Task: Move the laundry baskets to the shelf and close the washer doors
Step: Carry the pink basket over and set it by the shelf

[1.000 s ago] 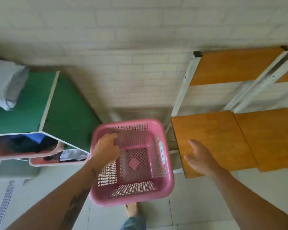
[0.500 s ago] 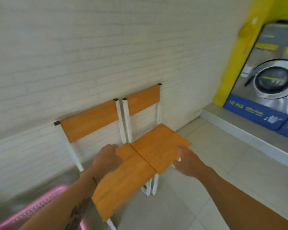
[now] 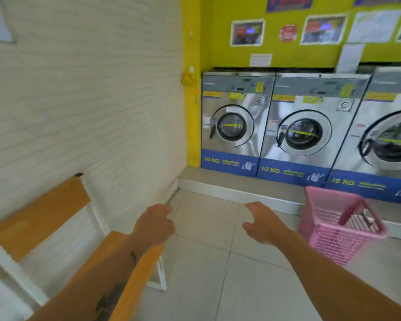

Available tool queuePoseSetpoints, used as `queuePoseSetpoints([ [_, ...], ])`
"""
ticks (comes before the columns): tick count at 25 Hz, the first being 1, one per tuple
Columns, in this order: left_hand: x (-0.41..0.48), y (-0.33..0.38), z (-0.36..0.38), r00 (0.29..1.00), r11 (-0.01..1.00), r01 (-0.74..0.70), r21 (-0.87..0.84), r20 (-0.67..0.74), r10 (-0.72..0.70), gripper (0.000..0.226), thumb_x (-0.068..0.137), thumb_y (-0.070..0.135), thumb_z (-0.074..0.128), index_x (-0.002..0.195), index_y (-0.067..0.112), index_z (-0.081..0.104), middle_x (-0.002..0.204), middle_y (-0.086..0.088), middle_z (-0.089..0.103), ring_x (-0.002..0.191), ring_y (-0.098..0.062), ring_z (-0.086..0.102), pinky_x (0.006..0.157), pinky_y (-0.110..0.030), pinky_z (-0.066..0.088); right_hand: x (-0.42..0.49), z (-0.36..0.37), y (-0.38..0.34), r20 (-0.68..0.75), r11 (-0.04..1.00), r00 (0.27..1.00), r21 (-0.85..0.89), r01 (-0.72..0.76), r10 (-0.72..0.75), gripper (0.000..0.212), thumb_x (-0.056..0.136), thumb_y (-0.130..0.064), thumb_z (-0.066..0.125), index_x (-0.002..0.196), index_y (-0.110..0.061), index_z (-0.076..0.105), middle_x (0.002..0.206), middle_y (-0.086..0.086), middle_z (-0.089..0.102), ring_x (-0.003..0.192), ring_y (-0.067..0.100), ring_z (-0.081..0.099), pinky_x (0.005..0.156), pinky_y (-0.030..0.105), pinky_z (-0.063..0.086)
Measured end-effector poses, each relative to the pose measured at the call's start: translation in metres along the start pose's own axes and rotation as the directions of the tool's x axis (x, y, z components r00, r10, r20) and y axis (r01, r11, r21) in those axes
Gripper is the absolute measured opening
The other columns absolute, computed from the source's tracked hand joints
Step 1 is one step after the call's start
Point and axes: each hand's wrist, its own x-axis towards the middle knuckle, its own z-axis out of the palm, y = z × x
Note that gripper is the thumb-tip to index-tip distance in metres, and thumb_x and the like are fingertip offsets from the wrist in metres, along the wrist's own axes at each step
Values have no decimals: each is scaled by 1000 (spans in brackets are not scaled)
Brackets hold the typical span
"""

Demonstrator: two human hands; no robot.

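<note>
Both hands are held out in front of the body over the tiled floor (image 3: 206, 274), and neither grips anything. The left hand (image 3: 154, 225) is loosely curled, its fingers bent inward and its knuckles up, with nothing inside the curl. Its forearm, which bears dark tattoo marks, crosses above the orange seat of a white-framed chair (image 3: 39, 212) that stands against the pale brick wall (image 3: 79, 100). The right hand (image 3: 263, 224) is released, with its fingers spread and pointing toward the left hand; a gap of bare floor lies between the two.

To the right of the right hand, and apart from it, a pink laundry basket (image 3: 340, 225) stands on the floor. It looks tilted in this wide view, and some pale thing lies inside it, too blurred to identify. The basket sits just in front of the low grey step that carries the washers.

Three steel front-loading washers line the yellow far wall. The left washer (image 3: 235, 123) and the middle washer (image 3: 310, 133) are each marked 10 KG, and the right washer (image 3: 389, 144), cut off by the frame edge, is marked 15 KG. Their round doors appear to stand slightly ajar, though the blur makes this uncertain. Posters (image 3: 322, 28) hang on the wall above the machines.
</note>
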Motion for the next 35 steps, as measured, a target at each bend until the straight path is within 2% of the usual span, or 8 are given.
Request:
queuePoseSetpoints([
  [5,136,89,43,984,984,-176,-33,35,177,48,86,20,55,133,21,57,142,-1,55,130,-20,50,110,-29,37,66,-55,83,-102,982,979,-44,-182,177,64,87,-31,58,145,-12,40,150,9,41,138,24,38,116,34,23],
  [9,231,165,85,944,954,-289,-82,143,299,49,83,16,54,131,18,58,140,-3,57,129,-21,51,111,-32,37,101,-97,145,-159,946,937,-44,-321,310,41,83,-21,55,122,-6,54,123,11,58,116,29,55,103,41,41],
  [13,287,258,140,896,922,-378,-86,217,388,48,82,18,55,130,23,60,135,0,60,124,-20,55,108,-30,40,113,-125,226,-226,900,873,51,-433,433,46,83,-18,61,127,-9,55,124,9,59,110,27,57,88,33,47],
  [16,321,336,191,844,885,-453,-106,271,464,47,84,20,54,131,24,58,136,-1,58,124,-20,54,108,-31,40,125,-150,308,-205,865,840,102,-492,502,37,82,-16,61,119,-18,59,116,0,61,102,17,59,86,23,50],
  [19,353,417,245,815,860,-502,-93,282,506,48,85,19,54,133,22,58,139,-3,57,129,-20,50,109,-28,37,138,-186,400,-260,850,809,131,-511,527,37,80,-12,60,117,-16,61,107,-4,58,97,16,57,73,11,41],
  [23,386,515,306,826,878,-470,-92,305,474,46,83,16,55,128,18,62,133,-8,62,124,-25,55,105,-31,42,153,-235,513,-250,804,768,92,-588,590,44,87,-19,58,130,-9,55,131,13,59,122,31,53,100,39,41],
  [27,413,579,359,828,888,-453,-73,333,450,51,79,14,56,129,16,59,132,-10,59,124,-26,54,104,-31,41,180,-258,601,-175,743,723,102,-662,668,64,88,-23,59,147,-8,37,152,12,40,140,26,35,114,34,26],
  [35,531,667,501,817,920,-379,-101,430,384,42,80,28,55,122,24,61,127,-4,59,115,-23,59,98,-40,50,292,-246,761,-15,709,708,18,-705,706,71,89,-26,62,151,-13,30,157,9,31,144,28,30,116,43,28],
])
